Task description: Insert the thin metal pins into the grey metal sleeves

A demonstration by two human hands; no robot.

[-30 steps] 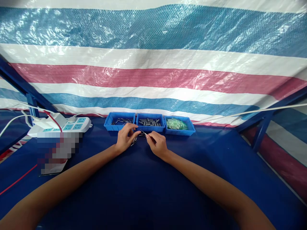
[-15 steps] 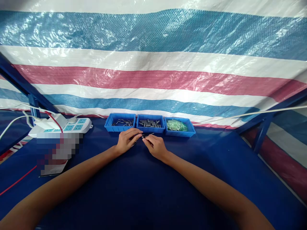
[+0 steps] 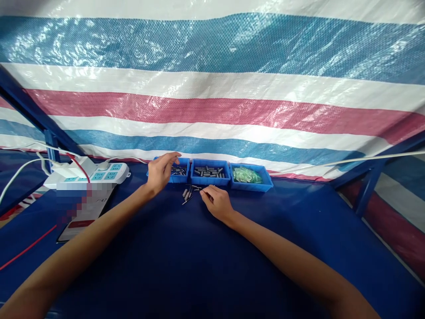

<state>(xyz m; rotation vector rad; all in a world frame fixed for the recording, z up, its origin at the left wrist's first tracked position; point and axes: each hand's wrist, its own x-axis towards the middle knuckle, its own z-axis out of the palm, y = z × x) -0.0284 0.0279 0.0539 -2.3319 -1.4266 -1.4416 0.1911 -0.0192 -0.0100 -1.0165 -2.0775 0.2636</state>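
My left hand [image 3: 161, 170] hovers over the left blue tray [image 3: 183, 177], fingers spread and curved, with nothing visible in them. That tray holds several thin metal pins. My right hand [image 3: 215, 201] rests on the dark blue table, fingertips pinched together beside a small heap of grey pieces with wire leads [image 3: 187, 193]; what it pinches is too small to name. The middle blue tray [image 3: 210, 171] holds several short grey cylinders. The right blue tray [image 3: 251, 175] holds green translucent pieces.
A white power strip [image 3: 89, 173] with plugs and white and red cables lies at the left, with a card [image 3: 84, 215] in front of it. A striped tarp hangs behind the trays. Blue frame bars stand at both sides.
My left hand has left the heap and lifted back-left over the left tray, opening its fingers. The small pieces now lie uncovered on the table. My right hand has hardly moved.
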